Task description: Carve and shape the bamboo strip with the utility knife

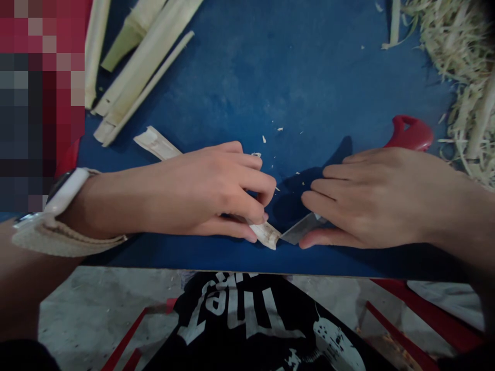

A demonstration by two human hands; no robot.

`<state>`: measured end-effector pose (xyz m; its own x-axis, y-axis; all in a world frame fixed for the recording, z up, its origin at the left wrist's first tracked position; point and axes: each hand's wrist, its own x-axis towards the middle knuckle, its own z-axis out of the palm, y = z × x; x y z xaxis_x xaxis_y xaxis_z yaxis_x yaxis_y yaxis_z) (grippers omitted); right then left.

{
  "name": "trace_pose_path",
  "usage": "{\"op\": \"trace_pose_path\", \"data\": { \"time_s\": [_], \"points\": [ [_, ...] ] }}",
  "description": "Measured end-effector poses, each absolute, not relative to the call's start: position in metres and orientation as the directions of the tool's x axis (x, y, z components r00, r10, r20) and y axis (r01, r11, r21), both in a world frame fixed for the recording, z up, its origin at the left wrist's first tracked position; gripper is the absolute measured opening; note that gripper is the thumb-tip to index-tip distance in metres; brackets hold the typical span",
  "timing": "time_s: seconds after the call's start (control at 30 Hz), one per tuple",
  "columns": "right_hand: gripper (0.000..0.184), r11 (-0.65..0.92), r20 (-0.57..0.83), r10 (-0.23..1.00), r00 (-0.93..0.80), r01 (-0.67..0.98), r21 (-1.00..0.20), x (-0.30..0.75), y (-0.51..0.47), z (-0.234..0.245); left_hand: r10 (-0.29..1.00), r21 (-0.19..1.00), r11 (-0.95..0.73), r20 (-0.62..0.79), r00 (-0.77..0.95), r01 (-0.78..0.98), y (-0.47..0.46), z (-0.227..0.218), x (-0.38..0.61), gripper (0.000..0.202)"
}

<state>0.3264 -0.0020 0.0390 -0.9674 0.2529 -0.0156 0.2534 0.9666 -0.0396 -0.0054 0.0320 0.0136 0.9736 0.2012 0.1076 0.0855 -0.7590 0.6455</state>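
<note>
My left hand (228,190) is closed around a split bamboo strip (158,143), pressing it against the blue table (309,77). The strip slants down to the right, and its middle is hidden beneath my palm and fingers. Its near end pokes out past my thumb. My right hand (359,198) grips a knife with a red handle (412,135); most of the handle is covered by the hand. The tip of the knife blade (299,229) is at the near end of the strip, touching or very close to it. Small pale chips (264,139) lie between my hands.
Several bamboo pieces (147,72) lie at the upper left. Curly bamboo shavings (464,56) are heaped along the right side, with a thin strip (394,23) beside them. The table's front edge (270,273) runs just below my hands. Red chair parts stand below it.
</note>
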Motion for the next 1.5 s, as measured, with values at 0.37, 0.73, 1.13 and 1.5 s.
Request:
{"op": "trace_pose_path", "data": {
  "time_s": [0.37,0.73,1.13,1.5],
  "points": [
    [0.073,0.966,-0.005,0.255,-0.967,0.255,-0.034,0.328,-0.002,0.038,0.185,0.633,-0.771,0.115,0.976,0.071,0.032,0.02,-0.006,0.02],
    [0.069,0.954,0.025,0.299,-0.954,0.3,0.023,0.32,-0.013,0.045,0.23,0.685,-0.722,0.11,0.967,0.094,0.032,0.008,-0.009,0.028],
    [0.068,0.978,0.128,0.21,-0.969,0.21,-0.015,0.331,0.008,0.032,0.243,0.699,-0.71,0.131,0.961,0.085,0.031,0.004,-0.011,0.022],
    [0.07,0.963,0.025,0.26,-0.965,0.258,-0.073,0.331,-0.003,0.035,0.216,0.677,-0.729,0.092,0.972,0.098,0.032,0.017,-0.005,0.02]
  ]
}}
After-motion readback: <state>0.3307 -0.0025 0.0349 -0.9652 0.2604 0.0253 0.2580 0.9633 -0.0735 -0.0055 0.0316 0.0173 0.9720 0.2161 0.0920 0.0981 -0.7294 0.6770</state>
